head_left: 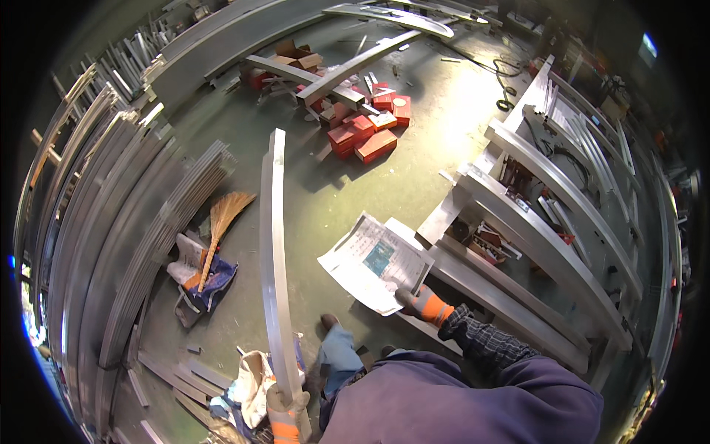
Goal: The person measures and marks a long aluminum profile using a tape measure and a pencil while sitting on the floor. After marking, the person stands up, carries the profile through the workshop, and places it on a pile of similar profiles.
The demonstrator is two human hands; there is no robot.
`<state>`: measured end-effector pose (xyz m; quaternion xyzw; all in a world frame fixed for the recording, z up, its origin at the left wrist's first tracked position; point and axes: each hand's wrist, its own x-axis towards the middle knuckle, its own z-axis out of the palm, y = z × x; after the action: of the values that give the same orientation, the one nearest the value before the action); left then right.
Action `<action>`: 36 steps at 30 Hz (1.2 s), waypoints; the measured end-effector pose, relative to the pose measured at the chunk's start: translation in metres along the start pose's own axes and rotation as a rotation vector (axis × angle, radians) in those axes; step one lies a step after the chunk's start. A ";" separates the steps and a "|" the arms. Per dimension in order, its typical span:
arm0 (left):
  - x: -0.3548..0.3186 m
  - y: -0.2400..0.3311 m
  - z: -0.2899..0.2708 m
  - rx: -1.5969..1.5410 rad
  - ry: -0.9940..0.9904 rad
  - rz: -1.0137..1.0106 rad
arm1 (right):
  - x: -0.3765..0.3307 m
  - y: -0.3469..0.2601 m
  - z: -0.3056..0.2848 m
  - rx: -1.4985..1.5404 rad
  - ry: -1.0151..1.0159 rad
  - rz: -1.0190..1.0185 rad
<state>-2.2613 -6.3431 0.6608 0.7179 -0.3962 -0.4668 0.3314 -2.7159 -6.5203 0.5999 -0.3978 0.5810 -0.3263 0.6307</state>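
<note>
Two gloved hands show at the near edge of a workshop floor seen from above. The left hand, in a grey and orange work glove, is closed around the near end of a long metal bar. The bar is pale, slim and slightly bowed, and it stretches away from the person across the green floor toward the far side. The right hand, in a matching glove with an orange cuff, grips the near edge of a sheet of printed paper, fingers pinched on it. The paper is held out to the right of the bar, just above a low metal frame made of pale beams that fills the right side of the scene.

To the left, many long curved metal strips lie stacked side by side. Near them a straw broom rests on a heap of cloth and bags. At the far side, a cluster of red boxes sits on the floor beside more metal beams. Crumpled cloth and scraps lie just left of the left hand. The person wears a dark purple top with a plaid sleeve on the right arm.
</note>
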 end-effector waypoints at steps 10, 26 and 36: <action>0.454 0.303 -0.018 0.108 -0.414 0.025 | 0.269 -0.212 0.015 0.039 0.015 -0.012; 0.917 0.654 0.336 0.190 -1.094 0.005 | 0.566 -0.410 -0.267 -0.091 0.031 -0.135; 1.031 0.843 0.679 0.261 -1.178 0.026 | 0.692 -0.492 -0.566 0.254 0.151 0.022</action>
<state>-2.8548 -7.7140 0.7196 0.3684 -0.5757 -0.7293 -0.0292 -3.1752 -7.4255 0.7007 -0.2827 0.5852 -0.4192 0.6340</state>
